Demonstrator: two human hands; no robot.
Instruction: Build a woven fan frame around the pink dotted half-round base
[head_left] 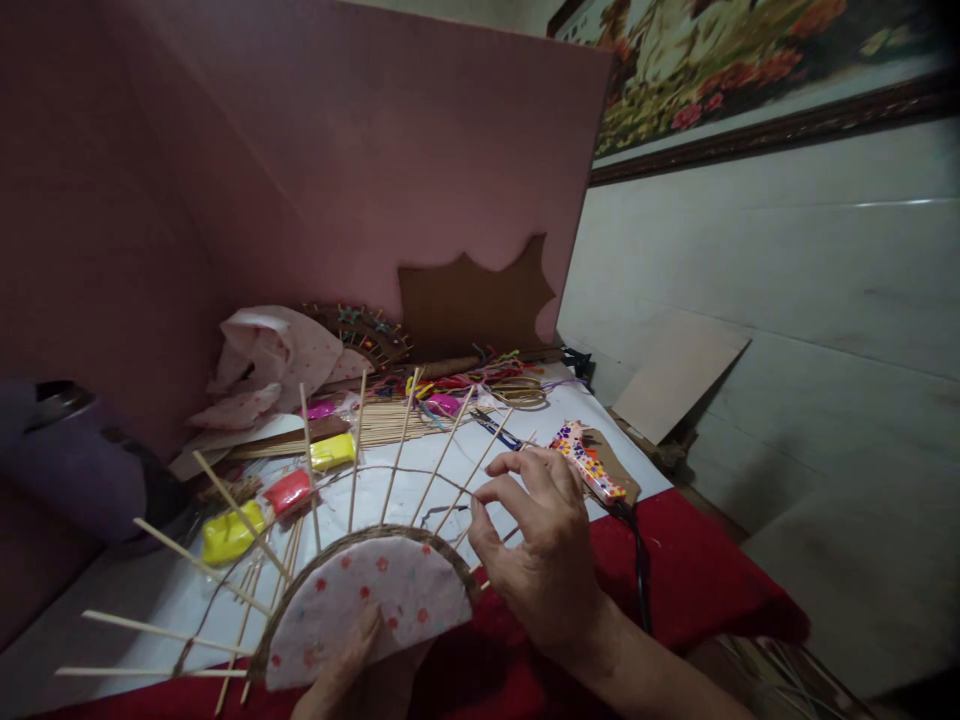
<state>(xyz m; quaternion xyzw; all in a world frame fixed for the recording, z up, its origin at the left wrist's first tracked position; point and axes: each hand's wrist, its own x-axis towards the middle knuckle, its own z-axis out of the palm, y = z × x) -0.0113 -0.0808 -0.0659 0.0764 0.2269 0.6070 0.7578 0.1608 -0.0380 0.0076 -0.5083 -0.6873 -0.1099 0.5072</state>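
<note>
My left hand (pixel 345 665) grips a half-round piece (pixel 337 580) at its lower edge, thumb on top and the other fingers hidden beneath. White fabric with small red flowers covers this piece, and brown cord lines its curved rim. Thin wooden sticks (pixel 405 440) fan outward from the rim. A length of brown twine (pixel 405 468) runs loosely across the sticks, from a stick at the lower left to my right hand (pixel 540 540). There, thumb and index finger pinch the twine beside the right-hand sticks, while the other fingers are curled.
A flower-patterned glue gun (pixel 589 462) with a black cable lies beyond my right hand, near dark-handled pliers or scissors (pixel 496 430). Yellow (pixel 232 532) and red packets (pixel 288 492) lie at left. Behind are spotted fabric (pixel 262 345), coloured cords and brown cardboard (pixel 472 305). Red cloth (pixel 697 570) covers the front edge.
</note>
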